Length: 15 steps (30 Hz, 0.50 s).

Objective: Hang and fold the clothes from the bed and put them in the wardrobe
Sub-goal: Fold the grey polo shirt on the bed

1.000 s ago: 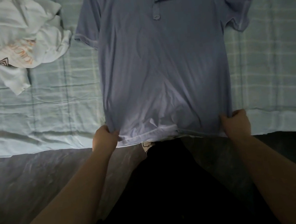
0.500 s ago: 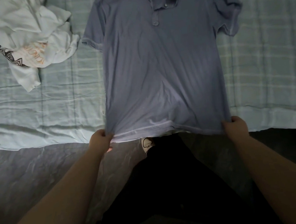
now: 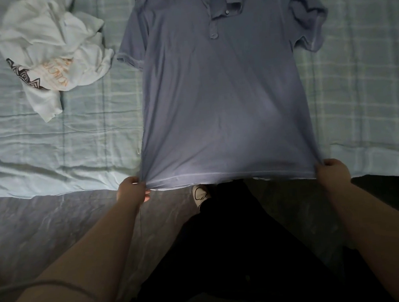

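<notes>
- On the bed [image 3: 46, 152], a blue polo shirt [image 3: 222, 94] lies face up, its hem drawn to the near edge.
- Left hand [image 3: 131, 190] and right hand [image 3: 332, 170] each pinch 1 hem corner, closed on the cloth.
- Folding looks barely started: no fold is visible yet.
- 1 crumpled white garment [image 3: 55, 50] waits beside it; no wardrobe is in view.

left hand [image 3: 131, 190]: fisted, arm extended | right hand [image 3: 332, 170]: apparently fisted, arm extended
</notes>
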Available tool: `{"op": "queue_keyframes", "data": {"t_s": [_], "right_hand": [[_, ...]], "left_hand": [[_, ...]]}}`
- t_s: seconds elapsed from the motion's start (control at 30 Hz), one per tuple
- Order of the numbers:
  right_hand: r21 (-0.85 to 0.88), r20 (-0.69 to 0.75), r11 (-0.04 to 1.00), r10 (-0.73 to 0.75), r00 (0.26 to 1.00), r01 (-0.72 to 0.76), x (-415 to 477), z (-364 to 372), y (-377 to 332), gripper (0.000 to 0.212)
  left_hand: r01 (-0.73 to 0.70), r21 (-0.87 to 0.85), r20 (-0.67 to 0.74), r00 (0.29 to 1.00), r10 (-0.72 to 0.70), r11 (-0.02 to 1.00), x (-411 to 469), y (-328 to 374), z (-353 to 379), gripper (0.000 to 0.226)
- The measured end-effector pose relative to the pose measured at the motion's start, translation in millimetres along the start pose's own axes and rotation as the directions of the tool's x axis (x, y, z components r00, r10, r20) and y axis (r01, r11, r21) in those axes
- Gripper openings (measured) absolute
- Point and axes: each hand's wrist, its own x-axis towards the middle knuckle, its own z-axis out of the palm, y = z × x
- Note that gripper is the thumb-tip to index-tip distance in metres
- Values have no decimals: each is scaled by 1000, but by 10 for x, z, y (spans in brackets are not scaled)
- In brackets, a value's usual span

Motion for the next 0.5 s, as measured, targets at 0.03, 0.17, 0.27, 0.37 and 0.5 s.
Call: {"op": "queue_keyframes", "data": {"t_s": [0.03,0.17,0.27,0.37,0.5], "right_hand": [[-12,5,1000,2,1000,-2,9,8,0,31],[2,-6,999,39,999,-39,-31,-16,-65,36],[20,-9,999,47,999,-47,-151,-87,-235,46],[11,9,999,-42,999,42,-321,-129,-511,50],[1,99,978,-206,973,207,-449,-67,-949,49]], "left_hand": [[8,34,2,1000,-9,999,2,27,13,14],[-30,250,-52,998,45,968,-45,190,-15,7],[-8,426,-86,995,49,905,-147,426,-96,28],[-105,555,-44,987,156,825,-371,747,-92,40],[-385,527,147,919,365,758,-573,1232,172,53]]}}
